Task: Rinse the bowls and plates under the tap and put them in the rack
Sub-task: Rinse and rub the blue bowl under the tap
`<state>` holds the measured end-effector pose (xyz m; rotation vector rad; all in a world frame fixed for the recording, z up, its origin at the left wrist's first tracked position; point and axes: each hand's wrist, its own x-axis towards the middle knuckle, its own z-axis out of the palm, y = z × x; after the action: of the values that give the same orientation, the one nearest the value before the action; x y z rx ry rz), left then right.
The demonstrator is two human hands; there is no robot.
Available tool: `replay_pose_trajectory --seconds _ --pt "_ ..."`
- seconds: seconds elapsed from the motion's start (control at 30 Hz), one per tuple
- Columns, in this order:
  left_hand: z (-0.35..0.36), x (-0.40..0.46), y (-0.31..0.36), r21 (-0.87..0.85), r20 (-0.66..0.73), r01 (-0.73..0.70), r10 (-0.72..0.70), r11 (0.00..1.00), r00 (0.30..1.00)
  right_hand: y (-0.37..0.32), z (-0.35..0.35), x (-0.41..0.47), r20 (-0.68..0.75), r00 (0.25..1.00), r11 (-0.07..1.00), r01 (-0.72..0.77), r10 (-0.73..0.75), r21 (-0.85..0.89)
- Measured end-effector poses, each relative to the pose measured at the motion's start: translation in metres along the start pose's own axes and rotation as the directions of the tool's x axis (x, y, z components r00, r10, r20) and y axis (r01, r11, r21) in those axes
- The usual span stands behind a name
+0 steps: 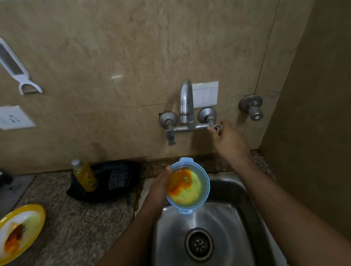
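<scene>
My left hand grips the left rim of a light blue bowl smeared with orange and yellow residue, held over the back left corner of the steel sink. My right hand reaches to the wall and closes its fingers on the right tap handle of the chrome mixer tap. No water shows at the spout. A yellow plate with orange and brown residue lies on the granite counter at the far left. No rack is in view.
A yellow dish-soap bottle stands beside a black pan behind the sink's left edge. A second wall valve sits right of the tap. A white peeler and a socket are on the wall. The sink drain is uncovered.
</scene>
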<state>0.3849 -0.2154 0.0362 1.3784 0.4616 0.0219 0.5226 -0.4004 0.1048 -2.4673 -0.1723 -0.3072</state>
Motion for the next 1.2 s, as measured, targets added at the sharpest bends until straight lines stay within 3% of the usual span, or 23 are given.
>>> replay_pose_trajectory --seconds 0.17,0.37,0.6,0.8,0.87,0.93,0.97,1.0,1.07,1.13,1.2 --pt "0.003 0.013 -0.003 0.024 -0.003 0.014 -0.014 1.0 1.0 -0.005 0.01 0.003 -0.074 0.995 0.994 0.06 -0.067 -0.093" --pt "0.005 0.019 -0.01 0.032 0.039 0.017 -0.018 0.999 0.999 0.005 0.013 0.004 -0.04 0.995 0.982 -0.088 0.096 0.168" --pt "0.008 0.024 -0.017 0.005 0.042 0.08 -0.08 0.997 0.996 0.007 0.017 0.003 -0.059 0.991 0.97 -0.103 0.119 0.222" --pt "0.007 0.028 -0.022 -0.014 0.078 0.123 -0.121 0.992 0.99 0.005 0.011 -0.012 0.062 0.978 0.913 -0.21 0.201 0.35" --pt "0.009 0.03 -0.023 0.002 0.085 0.133 -0.133 0.991 0.987 0.007 0.011 -0.04 -0.079 0.979 0.954 -0.165 0.19 0.252" --pt "0.011 0.034 -0.023 0.018 0.077 0.144 -0.145 0.989 0.986 0.009 0.021 -0.075 -0.188 0.98 0.98 -0.026 0.064 0.199" --pt "0.013 0.036 -0.022 0.021 0.078 0.142 -0.143 0.99 0.987 0.009 0.029 -0.088 -0.113 0.994 0.981 0.031 -0.01 0.192" --pt "0.014 0.038 -0.022 0.02 0.085 0.139 -0.141 0.99 0.986 0.01 0.039 -0.097 0.054 0.996 0.985 0.063 -0.073 0.162" --pt "0.021 0.04 -0.02 0.058 0.097 0.115 -0.12 0.992 0.988 0.012 0.062 -0.099 0.422 0.899 0.99 0.139 -0.118 -0.019" --pt "0.029 0.039 -0.018 0.151 0.099 0.055 -0.07 0.987 0.993 0.011 0.081 -0.095 0.516 0.852 0.977 0.177 -0.089 -0.123" --pt "0.032 0.04 -0.016 0.188 0.092 0.012 -0.03 0.982 0.995 0.006 0.094 -0.094 0.505 0.844 0.98 0.194 -0.183 0.031"
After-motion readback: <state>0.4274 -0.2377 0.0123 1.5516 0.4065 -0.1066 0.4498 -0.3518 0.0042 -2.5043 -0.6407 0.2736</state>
